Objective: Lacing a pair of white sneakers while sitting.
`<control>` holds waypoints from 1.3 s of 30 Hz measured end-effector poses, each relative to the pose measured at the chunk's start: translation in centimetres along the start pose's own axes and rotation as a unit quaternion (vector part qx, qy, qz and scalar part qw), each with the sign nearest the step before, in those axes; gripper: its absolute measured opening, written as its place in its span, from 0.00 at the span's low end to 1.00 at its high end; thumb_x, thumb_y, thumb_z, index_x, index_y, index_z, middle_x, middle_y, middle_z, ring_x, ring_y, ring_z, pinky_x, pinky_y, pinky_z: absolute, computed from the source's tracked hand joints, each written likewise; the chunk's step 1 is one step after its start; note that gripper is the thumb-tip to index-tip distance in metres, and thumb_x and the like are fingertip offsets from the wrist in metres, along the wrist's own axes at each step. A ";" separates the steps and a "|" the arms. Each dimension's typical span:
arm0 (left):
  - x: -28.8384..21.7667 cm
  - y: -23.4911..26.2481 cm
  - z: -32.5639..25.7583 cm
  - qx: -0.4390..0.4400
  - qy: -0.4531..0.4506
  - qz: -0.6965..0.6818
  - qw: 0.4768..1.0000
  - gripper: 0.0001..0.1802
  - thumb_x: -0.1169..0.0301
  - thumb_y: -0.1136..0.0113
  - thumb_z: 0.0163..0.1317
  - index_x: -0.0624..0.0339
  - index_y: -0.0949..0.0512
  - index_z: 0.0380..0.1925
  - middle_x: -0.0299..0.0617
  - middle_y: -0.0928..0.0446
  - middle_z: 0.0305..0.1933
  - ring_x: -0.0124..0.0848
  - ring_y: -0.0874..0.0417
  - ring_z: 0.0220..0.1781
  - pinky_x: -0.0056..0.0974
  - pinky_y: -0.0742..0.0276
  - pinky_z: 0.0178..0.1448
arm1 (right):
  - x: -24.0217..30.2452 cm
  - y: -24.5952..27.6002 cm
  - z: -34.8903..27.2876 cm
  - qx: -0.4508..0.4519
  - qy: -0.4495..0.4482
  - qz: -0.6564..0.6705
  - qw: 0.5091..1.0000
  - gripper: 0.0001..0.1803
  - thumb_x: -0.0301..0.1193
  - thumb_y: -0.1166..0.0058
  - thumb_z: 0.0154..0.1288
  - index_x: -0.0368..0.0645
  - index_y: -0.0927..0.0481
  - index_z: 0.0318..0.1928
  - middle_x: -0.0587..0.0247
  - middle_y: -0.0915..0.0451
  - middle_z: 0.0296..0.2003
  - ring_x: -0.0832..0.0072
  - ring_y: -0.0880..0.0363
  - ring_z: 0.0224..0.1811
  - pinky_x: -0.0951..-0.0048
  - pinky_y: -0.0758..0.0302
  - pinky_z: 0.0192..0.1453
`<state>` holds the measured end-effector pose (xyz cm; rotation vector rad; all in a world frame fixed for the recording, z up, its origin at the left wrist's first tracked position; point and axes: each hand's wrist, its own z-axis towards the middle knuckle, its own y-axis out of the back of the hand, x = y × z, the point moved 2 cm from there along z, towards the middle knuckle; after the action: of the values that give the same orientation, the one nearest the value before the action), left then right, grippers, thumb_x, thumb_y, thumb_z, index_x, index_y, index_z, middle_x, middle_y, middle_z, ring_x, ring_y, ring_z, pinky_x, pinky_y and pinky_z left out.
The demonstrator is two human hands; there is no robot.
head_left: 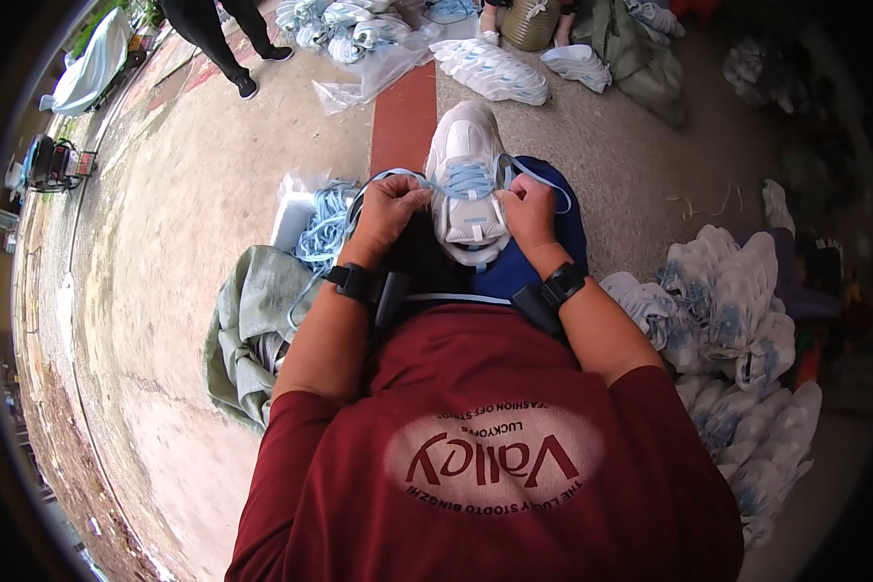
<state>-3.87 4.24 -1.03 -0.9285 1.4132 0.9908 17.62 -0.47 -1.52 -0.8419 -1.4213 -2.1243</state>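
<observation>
One white shoe (467, 175) sits on the person's lap, on top of a blue cloth (538, 262). The shoe is long from near to far. Its toe points away from the person, up toward the red strip (404, 121) on the floor, and its heel is close to the belly.

There are two hands, one on each side of the shoe. The left hand (390, 209) is curled tight and pinches a light blue lace (470, 179). The right hand (529, 209) is curled tight too and pinches the other end of the same lace. The lace goes across the top of the shoe. Each wrist has one black band, so two bands in all.

Just left of the lap there is one bunch of loose blue laces (322, 228) on a white bag. One big pile of white shoes (737, 330) lies on the right; I cannot count them. More shoe piles (495, 68) lie far off by the top. One other person's two legs (233, 44) stand at the top left.
</observation>
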 end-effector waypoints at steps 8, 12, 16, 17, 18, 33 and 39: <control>0.1 0.1 -0.7 -0.002 0.062 -0.082 0.995 0.05 0.78 0.40 0.55 0.58 0.25 0.23 0.33 0.23 0.25 0.19 0.23 0.26 0.23 0.27 0.30 | 2.5 0.9 -1.9 0.053 0.144 -0.171 0.973 0.05 0.26 0.48 0.52 0.36 0.26 0.27 0.49 0.27 0.25 0.53 0.26 0.30 0.58 0.28 0.33; 0.6 -0.8 0.0 -0.006 0.028 -0.111 0.993 0.05 0.80 0.43 0.55 0.60 0.26 0.24 0.34 0.24 0.25 0.21 0.23 0.26 0.23 0.27 0.30 | 1.5 0.5 -1.7 0.023 0.195 -0.138 0.971 0.03 0.24 0.49 0.50 0.36 0.26 0.27 0.49 0.28 0.25 0.53 0.27 0.28 0.58 0.28 0.32; 1.3 -1.5 0.4 -0.015 0.029 -0.094 0.995 0.04 0.81 0.43 0.55 0.62 0.26 0.24 0.35 0.24 0.24 0.21 0.23 0.25 0.24 0.27 0.30 | 1.3 0.8 -2.0 -0.004 0.158 -0.099 0.983 0.02 0.22 0.50 0.49 0.36 0.28 0.26 0.48 0.29 0.25 0.53 0.28 0.27 0.58 0.29 0.31; 1.5 -1.4 0.5 -0.021 0.023 -0.066 0.997 0.04 0.82 0.43 0.54 0.62 0.26 0.24 0.35 0.24 0.24 0.21 0.23 0.25 0.24 0.27 0.30 | 1.3 0.7 -2.0 0.012 0.127 -0.104 0.986 0.02 0.22 0.51 0.49 0.36 0.29 0.25 0.47 0.29 0.25 0.53 0.28 0.27 0.58 0.29 0.30; 1.7 -1.5 0.6 -0.025 0.017 -0.039 0.999 0.05 0.82 0.44 0.54 0.62 0.26 0.23 0.35 0.24 0.24 0.21 0.24 0.24 0.24 0.27 0.30 | 1.4 0.7 -1.9 0.013 0.128 -0.106 0.986 0.02 0.22 0.51 0.49 0.36 0.29 0.25 0.47 0.29 0.25 0.53 0.28 0.27 0.58 0.29 0.30; 0.3 -3.6 -0.5 -0.147 -0.082 0.280 0.945 0.07 0.72 0.36 0.45 0.62 0.24 0.23 0.51 0.23 0.24 0.45 0.22 0.27 0.39 0.27 0.33 | 1.4 0.1 -1.8 -0.032 0.140 -0.153 0.978 0.04 0.25 0.49 0.51 0.36 0.29 0.26 0.47 0.29 0.26 0.51 0.28 0.29 0.55 0.30 0.34; -0.4 -2.9 -1.3 -0.136 -0.046 0.297 0.944 0.09 0.66 0.37 0.48 0.60 0.23 0.25 0.51 0.22 0.26 0.47 0.21 0.32 0.44 0.25 0.37 | 3.2 1.1 -2.0 -0.016 0.132 -0.166 0.977 0.04 0.23 0.49 0.50 0.36 0.28 0.27 0.48 0.28 0.27 0.53 0.28 0.30 0.57 0.29 0.34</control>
<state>-1.56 2.05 -0.80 -0.6413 1.5344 1.6928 15.59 -2.79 0.85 -0.3290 -1.4672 -2.4013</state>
